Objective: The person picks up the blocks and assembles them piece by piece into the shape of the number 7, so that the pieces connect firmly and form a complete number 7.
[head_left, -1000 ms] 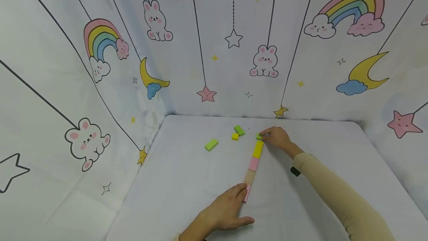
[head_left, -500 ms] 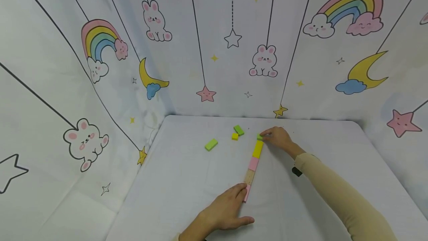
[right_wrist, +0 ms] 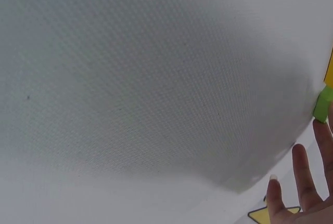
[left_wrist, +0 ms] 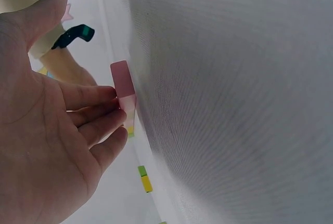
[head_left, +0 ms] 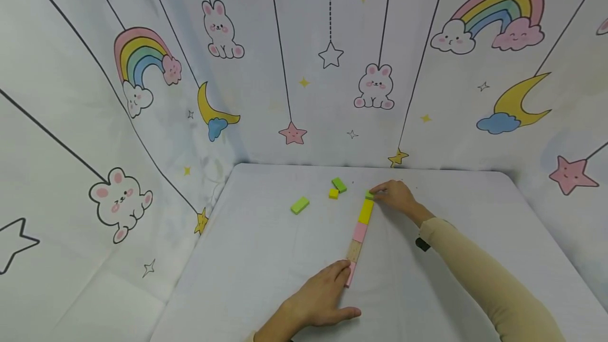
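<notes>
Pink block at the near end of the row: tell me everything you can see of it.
The pink block is a plain, straight-edged oblong with a smooth, matte look, perhaps painted wood. It lies lengthwise in line with the row on the white-covered table, its far end next to the bare-wood block. The fingers of the left hand touch it, hiding part of it in the head view.

Head view evenly lit, soft shadow (head_left: 444,284) beside right sleeve (head_left: 489,273); wrist views dimmer, cloth (right_wrist: 156,78) broadly shaded.
</notes>
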### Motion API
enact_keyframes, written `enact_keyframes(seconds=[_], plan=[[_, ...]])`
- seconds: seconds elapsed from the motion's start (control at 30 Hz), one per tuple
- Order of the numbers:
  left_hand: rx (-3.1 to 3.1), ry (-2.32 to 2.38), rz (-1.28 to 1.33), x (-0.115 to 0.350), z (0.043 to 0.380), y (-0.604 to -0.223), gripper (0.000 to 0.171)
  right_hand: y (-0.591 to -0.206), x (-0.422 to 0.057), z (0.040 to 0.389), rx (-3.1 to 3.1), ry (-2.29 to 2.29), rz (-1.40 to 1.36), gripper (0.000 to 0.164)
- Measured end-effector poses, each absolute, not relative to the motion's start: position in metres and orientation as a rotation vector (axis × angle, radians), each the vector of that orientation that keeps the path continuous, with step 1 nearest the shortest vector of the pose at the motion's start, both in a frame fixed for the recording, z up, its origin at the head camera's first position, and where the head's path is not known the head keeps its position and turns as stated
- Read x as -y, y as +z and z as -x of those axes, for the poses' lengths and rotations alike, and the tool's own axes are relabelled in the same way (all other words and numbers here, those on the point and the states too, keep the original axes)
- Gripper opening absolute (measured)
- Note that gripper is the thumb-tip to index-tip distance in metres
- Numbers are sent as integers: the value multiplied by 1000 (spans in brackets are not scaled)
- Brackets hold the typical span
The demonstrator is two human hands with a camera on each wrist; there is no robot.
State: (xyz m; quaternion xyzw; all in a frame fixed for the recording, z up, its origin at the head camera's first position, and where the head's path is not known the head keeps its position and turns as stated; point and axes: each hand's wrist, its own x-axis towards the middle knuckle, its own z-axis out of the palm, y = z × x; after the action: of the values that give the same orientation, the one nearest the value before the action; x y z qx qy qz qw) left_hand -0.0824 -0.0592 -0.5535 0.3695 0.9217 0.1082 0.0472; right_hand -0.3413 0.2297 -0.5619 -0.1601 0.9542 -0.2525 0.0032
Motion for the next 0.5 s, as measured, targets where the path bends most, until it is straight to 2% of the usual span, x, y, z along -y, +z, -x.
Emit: enact_keyframes(seconds=[0.5], plan=[[-2816, 369, -1110, 60, 82, -555, 93, -557, -228, 336, -2967, -822, 485, 20]])
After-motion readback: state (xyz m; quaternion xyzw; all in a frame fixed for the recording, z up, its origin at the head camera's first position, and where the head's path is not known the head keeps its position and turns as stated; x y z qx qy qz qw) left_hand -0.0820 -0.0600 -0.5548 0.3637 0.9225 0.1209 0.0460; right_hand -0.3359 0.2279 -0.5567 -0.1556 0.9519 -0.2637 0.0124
